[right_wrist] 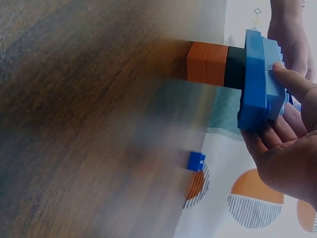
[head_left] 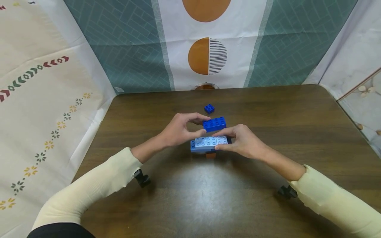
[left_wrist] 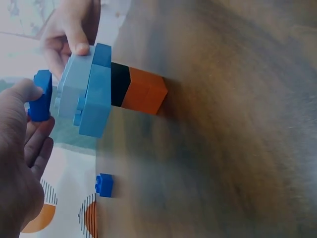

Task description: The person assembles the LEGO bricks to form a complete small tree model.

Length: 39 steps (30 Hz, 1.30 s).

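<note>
My left hand [head_left: 177,130] pinches a dark blue toy brick [head_left: 215,124] between thumb and fingers, just above and behind a stack of bricks. Light blue bricks [head_left: 205,142] form the stack's top layer, over a wider blue layer [left_wrist: 96,101]. Below these, in the left wrist view, come a dark brick [left_wrist: 120,84] and orange bricks [left_wrist: 143,91] at the base on the table. My right hand [head_left: 242,142] grips the right end of the top layers, its thumb on the near side and fingers behind. A gap shows between the held brick and the studs.
A small dark blue brick [head_left: 209,108] with studs up sits on the brown wooden table [head_left: 143,115], beyond the stack. Patterned cloths hang behind the table [head_left: 134,49] and along its left side [head_left: 35,132]. The table's far edge lies behind the small brick.
</note>
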### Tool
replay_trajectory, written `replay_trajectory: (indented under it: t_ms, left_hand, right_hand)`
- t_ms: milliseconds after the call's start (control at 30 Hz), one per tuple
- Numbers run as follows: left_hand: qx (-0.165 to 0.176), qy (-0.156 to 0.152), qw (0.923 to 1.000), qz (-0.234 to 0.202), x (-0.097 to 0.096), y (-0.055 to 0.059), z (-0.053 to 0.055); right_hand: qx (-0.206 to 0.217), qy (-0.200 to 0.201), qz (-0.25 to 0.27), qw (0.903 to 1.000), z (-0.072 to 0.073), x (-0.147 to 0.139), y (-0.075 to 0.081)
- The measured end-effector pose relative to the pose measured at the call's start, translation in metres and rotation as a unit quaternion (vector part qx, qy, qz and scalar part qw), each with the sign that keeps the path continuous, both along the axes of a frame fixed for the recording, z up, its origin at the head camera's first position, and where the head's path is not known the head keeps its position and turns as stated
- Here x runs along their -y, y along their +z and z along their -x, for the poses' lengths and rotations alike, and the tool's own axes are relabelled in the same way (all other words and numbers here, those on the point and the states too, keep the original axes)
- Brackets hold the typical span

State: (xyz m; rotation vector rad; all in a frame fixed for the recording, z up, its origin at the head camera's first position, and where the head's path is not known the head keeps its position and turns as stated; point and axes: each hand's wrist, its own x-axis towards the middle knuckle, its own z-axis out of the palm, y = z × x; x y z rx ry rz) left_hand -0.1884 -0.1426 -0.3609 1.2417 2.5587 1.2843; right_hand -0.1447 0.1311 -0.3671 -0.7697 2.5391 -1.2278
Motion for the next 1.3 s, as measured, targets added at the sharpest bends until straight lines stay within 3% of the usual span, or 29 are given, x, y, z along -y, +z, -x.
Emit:
replay_trajectory:
  t_ms: [267,667,967,1300]
  left_hand:
    - [0.009,-0.016,0.9995,-0.025,0.005,-0.007,-0.016]
    - [0.015,-0.032,0.999,-0.026,0.005,-0.011,-0.03]
    - [0.004,0.005,1.0,-0.007,0.008,-0.009,-0.037]
    - [-0.008,0.019,0.9995,-0.025,0.007,-0.019,-0.04]
  right_hand:
    - [0.054,-0.005,0.031,0.998,0.001,-0.001,-0.002]
    - [0.035,-0.013,0.029,0.9989,0.001,-0.001,-0.004]
    - [0.029,-0.018,0.016,0.9993,0.0,-0.001,-0.003]
    - [0.02,-0.021,0.01,0.9995,-0.001,0.0,-0.004]
